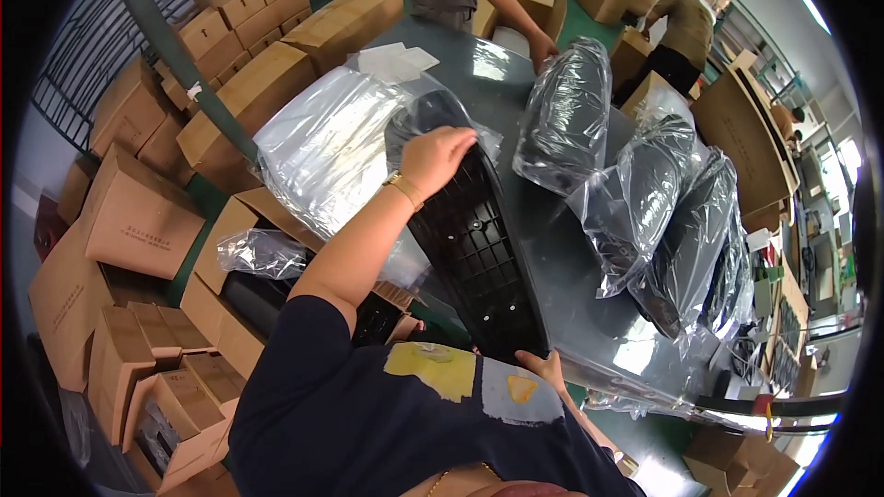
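Observation:
A long black moulded piece with a ribbed plastic underside is tilted over the table edge in front of me, its underside showing; it resembles a seat base. My left hand is closed on its far end, by a crumpled clear plastic bag. My right hand grips its near end, low by my body, with some fingers hidden behind it. Beside the left forearm lies a stack of clear plastic bags. Several bagged black padded pieces, one of them a bagged piece, lie to the right.
The grey table stretches away from me. Cardboard boxes crowd the left, and an open carton holds a bagged black piece. Across the table a person's hand touches a bagged piece. Another person bends over cartons farther back.

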Motion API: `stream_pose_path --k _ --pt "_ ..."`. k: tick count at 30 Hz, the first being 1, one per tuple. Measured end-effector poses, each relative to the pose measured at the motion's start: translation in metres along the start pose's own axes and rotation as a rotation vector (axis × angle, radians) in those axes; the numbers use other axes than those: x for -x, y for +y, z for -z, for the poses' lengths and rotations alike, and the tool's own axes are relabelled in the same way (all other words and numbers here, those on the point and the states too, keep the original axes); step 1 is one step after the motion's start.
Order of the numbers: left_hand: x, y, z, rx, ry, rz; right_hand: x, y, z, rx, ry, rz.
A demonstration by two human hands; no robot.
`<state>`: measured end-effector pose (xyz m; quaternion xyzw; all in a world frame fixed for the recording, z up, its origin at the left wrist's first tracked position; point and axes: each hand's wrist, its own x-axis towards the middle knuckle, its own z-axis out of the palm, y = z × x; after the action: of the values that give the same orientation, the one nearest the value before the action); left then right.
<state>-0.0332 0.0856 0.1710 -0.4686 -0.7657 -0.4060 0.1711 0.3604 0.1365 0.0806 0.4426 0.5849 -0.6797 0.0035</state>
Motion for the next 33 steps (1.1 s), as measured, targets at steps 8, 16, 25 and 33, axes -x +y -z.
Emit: stream_pose_path --k 8,16,25,33 --pt "0.05 0.071 0.011 0.165 -0.407 -0.211 0.009 -0.04 -0.014 -0.436 -0.189 -0.09" --pt "0.064 0.113 0.033 0.303 -0.295 -0.112 0.005 -0.037 -0.01 -0.367 -0.229 0.076" --pt "0.077 0.073 0.086 -0.292 -0.114 -0.161 0.021 -0.049 -0.012 -0.408 -0.264 0.023" --pt "0.112 0.001 0.085 -0.263 0.08 0.184 0.02 -0.049 -0.011 -0.538 -0.257 -0.063"
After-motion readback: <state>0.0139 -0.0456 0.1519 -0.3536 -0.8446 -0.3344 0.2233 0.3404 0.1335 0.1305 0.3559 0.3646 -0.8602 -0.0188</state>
